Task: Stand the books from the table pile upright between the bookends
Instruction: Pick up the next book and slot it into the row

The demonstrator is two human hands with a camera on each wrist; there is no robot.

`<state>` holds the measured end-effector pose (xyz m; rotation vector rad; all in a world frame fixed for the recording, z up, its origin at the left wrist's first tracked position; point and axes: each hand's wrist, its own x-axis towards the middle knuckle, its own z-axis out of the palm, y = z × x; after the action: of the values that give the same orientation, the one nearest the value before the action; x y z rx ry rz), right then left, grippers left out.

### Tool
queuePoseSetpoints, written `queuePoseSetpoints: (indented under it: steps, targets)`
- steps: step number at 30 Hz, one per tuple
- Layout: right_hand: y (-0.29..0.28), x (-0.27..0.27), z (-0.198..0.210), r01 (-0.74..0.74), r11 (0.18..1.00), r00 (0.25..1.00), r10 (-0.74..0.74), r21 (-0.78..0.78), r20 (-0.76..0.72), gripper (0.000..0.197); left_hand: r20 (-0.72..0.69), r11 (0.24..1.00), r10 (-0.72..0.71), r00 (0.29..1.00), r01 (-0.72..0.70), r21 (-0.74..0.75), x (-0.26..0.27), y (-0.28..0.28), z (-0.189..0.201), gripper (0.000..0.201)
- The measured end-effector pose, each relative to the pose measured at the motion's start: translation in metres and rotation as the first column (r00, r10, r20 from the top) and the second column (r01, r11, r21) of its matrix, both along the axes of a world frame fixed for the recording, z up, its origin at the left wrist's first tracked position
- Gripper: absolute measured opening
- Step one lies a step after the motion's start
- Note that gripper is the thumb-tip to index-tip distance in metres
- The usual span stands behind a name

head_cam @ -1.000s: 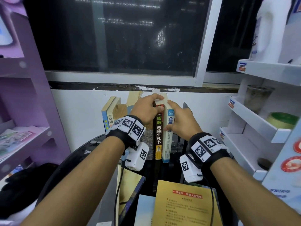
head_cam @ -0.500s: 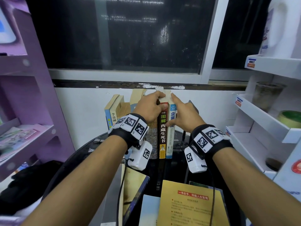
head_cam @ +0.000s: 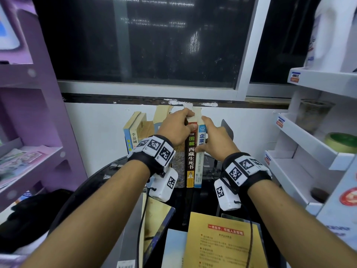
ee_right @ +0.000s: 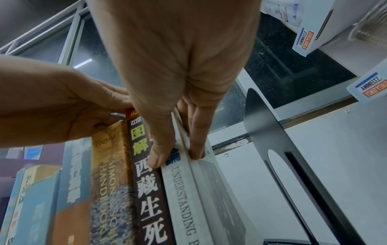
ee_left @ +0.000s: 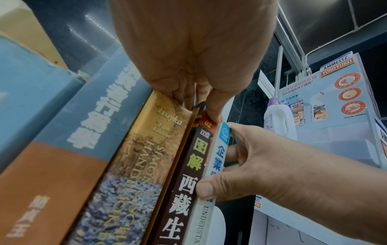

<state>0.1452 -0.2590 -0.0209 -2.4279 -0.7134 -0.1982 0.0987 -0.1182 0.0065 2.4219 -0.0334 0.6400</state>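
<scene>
Several books stand upright in a row against the wall. My left hand [head_cam: 191, 120] grips the top of the dark brown book [head_cam: 190, 157], thumb on its spine [ee_left: 215, 114], fingers behind the top edge. Beside it, my right hand [head_cam: 204, 132] pinches the thin white-and-blue book [head_cam: 199, 167], thumb on the spine [ee_right: 157, 160] and fingers on its right cover. The black right bookend [ee_right: 272, 140] stands apart to the right of that book. The left bookend is hidden. A yellow book [head_cam: 222, 242] tops the pile lying flat at the table's front.
A purple shelf unit [head_cam: 29, 151] stands on the left. White display shelves [head_cam: 309, 144] on the right hold a cup and a green roll. More flat books [head_cam: 156, 219] lie at the front left of the black round table [head_cam: 92, 182]. A window is behind.
Both hands stay on the same two books. The right thumb now lies on the white book's spine. My head has moved slightly closer.
</scene>
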Motion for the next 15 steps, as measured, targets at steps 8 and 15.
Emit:
queuePoseSetpoints:
  steps: [8,15]
  targets:
    - [-0.002,-0.004,0.001,-0.016,0.998,1.0,0.018,0.054,-0.025,0.096,0.019,0.999,-0.037,0.999,0.037,-0.011,-0.004,-0.001,-0.001,0.04]
    - [-0.006,-0.012,0.0,-0.033,0.99,0.998,0.04,0.134,-0.052,0.096,0.047,0.985,-0.126,0.991,0.13,-0.111,-0.018,-0.001,-0.003,0.033]
